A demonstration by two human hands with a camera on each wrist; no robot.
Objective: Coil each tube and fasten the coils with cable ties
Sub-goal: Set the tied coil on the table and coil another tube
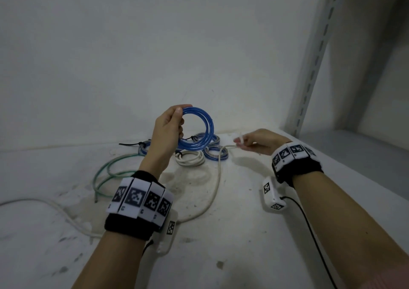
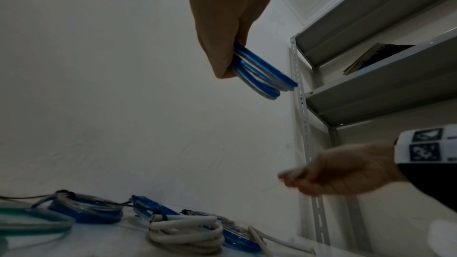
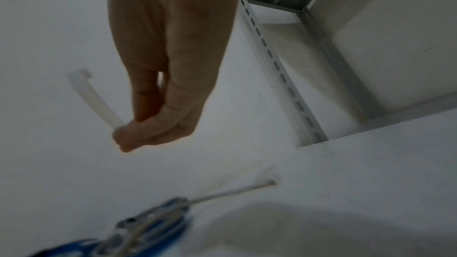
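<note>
My left hand (image 1: pixel 174 122) holds a coil of blue tube (image 1: pixel 208 129) upright above the table, gripping its left side; the left wrist view shows the fingers (image 2: pixel 222 60) curled round the blue loops (image 2: pixel 262 73). No tie shows on this coil. My right hand (image 1: pixel 243 143), lower and to the right, pinches a white cable tie (image 1: pixel 241 138). In the right wrist view the tie (image 3: pixel 99 97) curves up from the pinched fingers (image 3: pixel 133 134), its head at the top.
Below the held coil lie tied coils: a white one (image 1: pixel 190 159) and blue ones (image 1: pixel 215 153). A loose green tube (image 1: pixel 106 171) and a long loose white tube (image 1: pixel 218 178) sprawl over the white table (image 1: pixel 243 233). A slotted shelf upright (image 1: pixel 314 56) stands at the right.
</note>
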